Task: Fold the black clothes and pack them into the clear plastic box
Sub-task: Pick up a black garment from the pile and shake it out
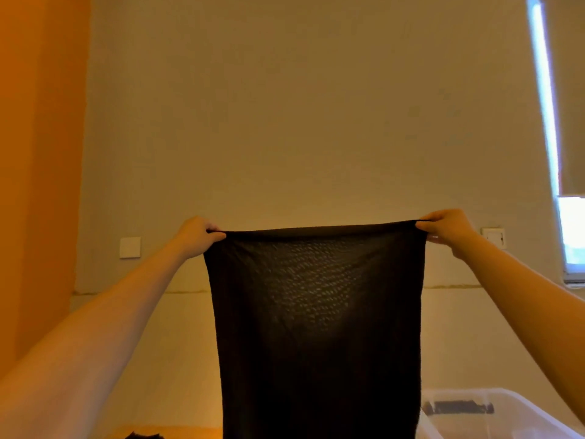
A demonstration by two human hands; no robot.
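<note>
a plain beige wall (300,106) is filling most of the view, with an orange wall panel (38,169) running down the left side and a window (569,229) glowing at the right edge behind a lowered blind (573,90). a white wall switch plate (130,247) is sitting on the wall left of the arms, and a second plate (494,236) is showing just behind the right hand. lower down, a pale ledge (177,327) is running across the wall, and a strip of orange-lit surface (177,432) is showing along the bottom edge with a small dark scrap (144,435) lying on it, too little in view to identify.

at the bottom right corner, the clear plastic box (506,416) is standing just beside the hanging cloth, and something dark (459,408) is lying inside it, blurred through the wall.

the left hand (198,236) is pinching one top corner of a black garment (316,327) and the right hand (449,228) is pinching the other, both with fingers curled round the fabric. the garment is hanging stretched flat between them in mid-air, in front of the wall, its thin weave letting light through near the middle and its lower end running out of view.
</note>
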